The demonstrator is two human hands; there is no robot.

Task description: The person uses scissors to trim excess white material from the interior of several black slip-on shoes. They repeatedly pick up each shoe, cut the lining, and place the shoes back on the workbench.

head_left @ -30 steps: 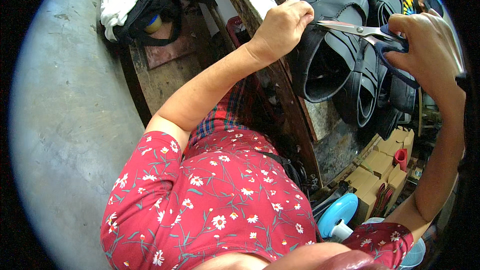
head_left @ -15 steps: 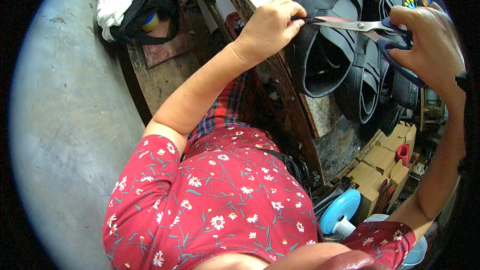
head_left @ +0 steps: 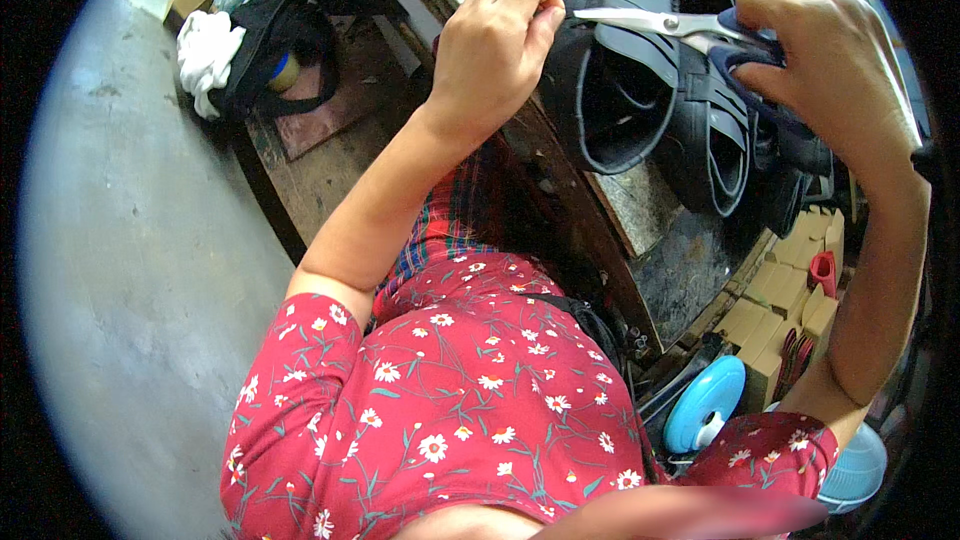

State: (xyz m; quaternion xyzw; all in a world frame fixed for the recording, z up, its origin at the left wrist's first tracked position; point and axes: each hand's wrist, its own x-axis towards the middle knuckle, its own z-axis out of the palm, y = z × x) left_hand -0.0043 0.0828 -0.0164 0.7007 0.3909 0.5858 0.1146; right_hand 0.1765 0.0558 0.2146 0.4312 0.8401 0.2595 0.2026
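Note:
My left hand (head_left: 492,55) is raised at the near edge of the shoes, thumb and fingers pinched together. Whatever they hold, if anything, is hidden. In my right hand (head_left: 835,75) is a pair of scissors (head_left: 655,22) with dark handles, my thumb and fingers in the loops. Its blades look nearly closed, and the tips point left, just beside my left fingertips. Beneath the scissors a black shoe (head_left: 575,130) rests with its opening toward me. Another black shoe (head_left: 735,155), with straps, lies against it on the right, among several more.
The shoes sit on a dark worn workbench (head_left: 675,285). Cardboard boxes (head_left: 765,285) and a round blue plastic piece (head_left: 705,403) are below right. At upper left, a black bag (head_left: 300,35) and white cloth (head_left: 207,55) lie on a wooden surface (head_left: 300,175).
The scissor blades have come together. My left fingers have curled in, and the dark strand seen at their tips no longer shows. The whole view has shifted slightly.

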